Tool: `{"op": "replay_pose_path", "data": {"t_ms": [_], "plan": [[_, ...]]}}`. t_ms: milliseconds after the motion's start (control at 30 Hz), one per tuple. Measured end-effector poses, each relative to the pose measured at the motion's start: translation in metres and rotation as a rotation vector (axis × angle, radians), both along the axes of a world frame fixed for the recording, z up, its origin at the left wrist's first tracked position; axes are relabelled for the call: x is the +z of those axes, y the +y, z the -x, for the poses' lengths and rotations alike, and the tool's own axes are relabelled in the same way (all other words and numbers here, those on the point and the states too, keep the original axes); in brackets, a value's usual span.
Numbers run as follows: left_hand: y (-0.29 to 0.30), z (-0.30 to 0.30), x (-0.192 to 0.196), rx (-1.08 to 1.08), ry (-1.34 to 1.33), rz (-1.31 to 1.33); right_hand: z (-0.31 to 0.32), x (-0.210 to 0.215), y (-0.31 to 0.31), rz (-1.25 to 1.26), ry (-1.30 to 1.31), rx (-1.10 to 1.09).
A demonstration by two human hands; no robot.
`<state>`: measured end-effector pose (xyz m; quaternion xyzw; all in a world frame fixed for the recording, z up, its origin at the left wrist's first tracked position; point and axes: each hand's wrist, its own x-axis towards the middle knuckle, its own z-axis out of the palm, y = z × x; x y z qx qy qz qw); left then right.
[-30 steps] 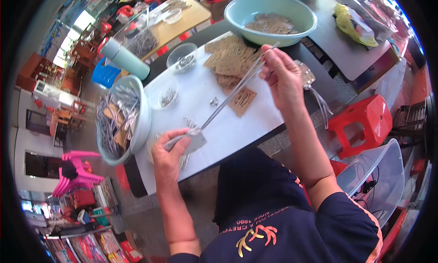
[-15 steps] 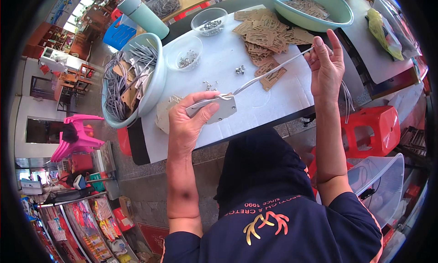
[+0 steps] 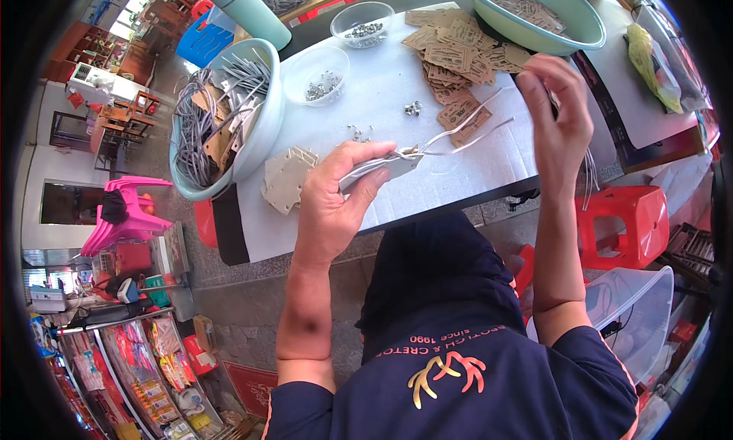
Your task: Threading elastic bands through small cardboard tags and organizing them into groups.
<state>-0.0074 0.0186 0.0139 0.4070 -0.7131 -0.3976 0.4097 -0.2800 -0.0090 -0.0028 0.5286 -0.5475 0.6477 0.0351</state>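
Note:
My left hand [image 3: 336,199] pinches a light grey flat plate [image 3: 397,166] between thumb and fingers, above the near part of the table. A thin grey cord [image 3: 458,137] is looped at the plate's end, and its two loose ends stretch out to the right. Off to the right, clear of those ends, my right hand [image 3: 561,108] has bent fingers with a gap between them and the thumb; nothing shows in it. Left of the plate lies a stack of similar grey plates [image 3: 287,182]. Small metal pieces [image 3: 357,134] are scattered just beyond the left hand.
A pale blue basin [image 3: 263,127] of cords and tags stands left. Two clear bowls [image 3: 317,96] hold small metal parts. Brown cards [image 3: 450,54] are heaped at the far side beside a green basin [image 3: 527,39]. Loose cords [image 3: 590,182] hang by the right edge near a red stool [image 3: 622,222].
My right hand has let go of the cord and moved slightly right, its fingers curling. The cord's ends now spread apart. My left hand has shifted right and tilted the plate.

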Motion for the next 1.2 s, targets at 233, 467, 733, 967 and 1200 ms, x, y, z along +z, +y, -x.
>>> {"op": "replay_pose_path", "data": {"t_ms": [233, 467, 733, 967, 1200], "plan": [[-0.001, 0.01, -0.008, 0.047, 0.073, 0.062, -0.057, 0.001, 0.033, -0.04, 0.287, 0.536], [0.002, 0.016, -0.014, 0.022, 0.189, 0.058, -0.069, -0.01, 0.031, -0.048, 0.226, 0.581], [0.002, 0.012, -0.009, -0.021, 0.26, -0.051, -0.066, -0.012, 0.032, -0.051, 0.145, 0.629], [-0.003, 0.008, -0.017, -0.07, 0.209, 0.14, -0.062, -0.011, 0.033, -0.132, 0.063, 0.73], [-0.001, 0.014, -0.02, -0.076, 0.173, 0.337, -0.06, -0.013, 0.036, -0.185, -0.034, 0.745]]}}
